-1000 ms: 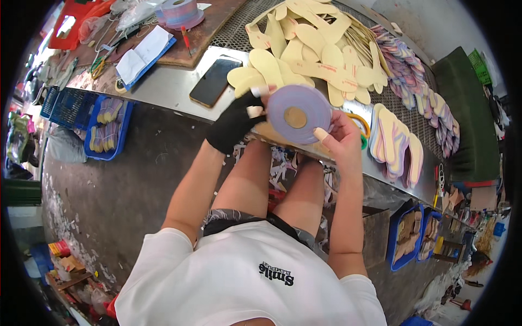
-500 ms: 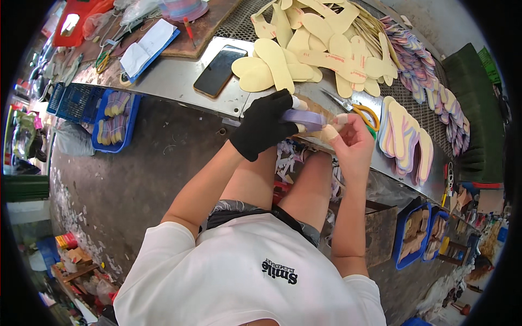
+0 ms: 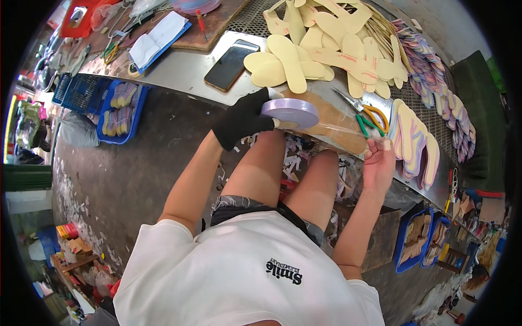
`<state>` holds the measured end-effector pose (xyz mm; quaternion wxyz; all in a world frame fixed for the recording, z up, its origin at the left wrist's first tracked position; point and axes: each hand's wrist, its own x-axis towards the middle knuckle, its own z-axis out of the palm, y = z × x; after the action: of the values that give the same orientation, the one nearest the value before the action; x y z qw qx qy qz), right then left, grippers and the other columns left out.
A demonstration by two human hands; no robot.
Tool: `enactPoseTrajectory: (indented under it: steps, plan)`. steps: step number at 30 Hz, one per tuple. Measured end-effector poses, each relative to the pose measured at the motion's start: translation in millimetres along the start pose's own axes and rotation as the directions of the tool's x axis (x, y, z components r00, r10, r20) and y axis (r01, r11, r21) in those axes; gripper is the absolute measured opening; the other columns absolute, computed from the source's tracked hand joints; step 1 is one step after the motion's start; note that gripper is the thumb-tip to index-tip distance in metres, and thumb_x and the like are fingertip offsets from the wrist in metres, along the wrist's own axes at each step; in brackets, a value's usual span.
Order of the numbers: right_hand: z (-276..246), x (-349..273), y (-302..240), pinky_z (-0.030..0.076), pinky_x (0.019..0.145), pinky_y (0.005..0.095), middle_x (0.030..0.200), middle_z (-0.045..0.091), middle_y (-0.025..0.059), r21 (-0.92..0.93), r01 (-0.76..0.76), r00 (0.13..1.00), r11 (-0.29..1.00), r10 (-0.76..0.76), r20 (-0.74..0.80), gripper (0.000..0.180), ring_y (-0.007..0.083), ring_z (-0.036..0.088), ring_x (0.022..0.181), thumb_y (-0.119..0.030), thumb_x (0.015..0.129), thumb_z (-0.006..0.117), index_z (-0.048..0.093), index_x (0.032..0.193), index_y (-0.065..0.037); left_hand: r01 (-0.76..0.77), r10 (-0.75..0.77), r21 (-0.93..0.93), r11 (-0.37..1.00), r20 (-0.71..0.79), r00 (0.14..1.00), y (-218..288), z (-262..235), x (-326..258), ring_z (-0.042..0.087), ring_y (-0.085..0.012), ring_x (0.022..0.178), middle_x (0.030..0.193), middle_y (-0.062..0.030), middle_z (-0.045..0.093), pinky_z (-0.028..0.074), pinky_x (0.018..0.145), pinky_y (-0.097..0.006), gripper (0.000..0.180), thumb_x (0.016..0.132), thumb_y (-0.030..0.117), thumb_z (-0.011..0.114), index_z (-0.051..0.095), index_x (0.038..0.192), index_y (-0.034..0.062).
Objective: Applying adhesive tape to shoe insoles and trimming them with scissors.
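While a dark phone [image 3: 232,65] is laid left of and beyond the lilac tape roll [image 3: 293,111], the roll's left side is clamped between the thumb and fingers of the gloved left hand [image 3: 244,118]. Rightward from the roll, a clear strip [image 3: 342,129] is stretched; its end is pinched by the right hand [image 3: 379,163], fingertips together. Scissors [image 3: 376,120] are laid right of the roll, and stacked insoles [image 3: 410,136] are set farther right of it.

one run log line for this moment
left hand: gloved, holding tape roll | right hand: pinching clear strip from roll | table: scissors, phone, insoles
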<state>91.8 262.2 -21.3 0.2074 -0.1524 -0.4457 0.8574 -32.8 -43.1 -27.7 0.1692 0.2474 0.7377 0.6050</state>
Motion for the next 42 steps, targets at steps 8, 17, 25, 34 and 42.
enactPoseTrajectory:
  steps: [8,17,25,34,42]
  plan:
    - [-96,-19,-33,0.038,0.057,0.0206,0.087,0.049,0.0044,0.239,0.059,0.996,0.969,-0.073,0.05,0.014,0.0109,0.047,0.075,-0.015,0.091,0.05,0.048,0.1,-0.004,-0.065,0.048,-0.864,0.499,-0.047,0.998,-4,-6,-4,0.053,-0.0237,0.106,0.111,-0.0111,0.055,0.044,0.093,-0.037,0.052,0.081,0.024,0.06,0.042,0.122,-0.0028]
    - [-312,-98,-149,0.049,0.076,0.0277,0.103,0.06,0.0168,0.059,0.438,0.847,0.897,-0.391,-0.36,0.027,0.0206,0.058,0.088,-0.008,0.088,0.05,0.054,0.107,0.011,-0.186,0.11,-0.955,0.233,-0.164,0.98,13,-12,-2,0.048,-0.0229,0.113,0.123,-0.0144,0.047,0.039,0.098,-0.037,0.046,0.089,0.027,0.05,0.039,0.125,0.0003]
    - [-304,-102,-155,0.047,0.076,0.0278,0.098,0.061,0.0132,-0.943,0.216,0.395,0.251,-0.906,-0.151,0.022,0.021,0.059,0.086,-0.009,0.083,0.056,0.059,0.097,0.006,-0.224,0.155,-0.876,0.427,-0.174,0.973,6,16,20,0.053,-0.0297,0.109,0.121,-0.0177,0.047,0.044,0.093,-0.042,0.052,0.092,0.027,0.048,0.027,0.134,0.0051]
    - [70,-44,63,0.045,0.071,0.0234,0.092,0.062,0.0042,-0.592,0.035,0.85,0.805,0.287,0.442,0.031,0.0111,0.056,0.084,-0.007,0.077,0.065,0.058,0.106,0.001,-0.148,0.05,-0.969,0.2,-0.141,0.989,20,44,19,0.05,-0.0318,0.112,0.122,-0.0169,0.044,0.042,0.095,-0.046,0.056,0.089,0.023,0.054,0.025,0.136,0.0119]
    - [43,-35,-43,0.038,0.056,0.0237,0.084,0.051,0.0055,-0.065,0.24,0.881,0.969,-0.189,0.435,0.016,0.0121,0.047,0.069,-0.016,0.088,0.056,0.055,0.096,-0.003,-0.114,0.015,-0.644,0.757,-0.157,0.988,33,46,9,0.06,-0.0197,0.087,0.091,-0.0101,0.061,0.047,0.078,-0.032,0.062,0.086,0.02,0.057,0.025,0.138,0.0091]
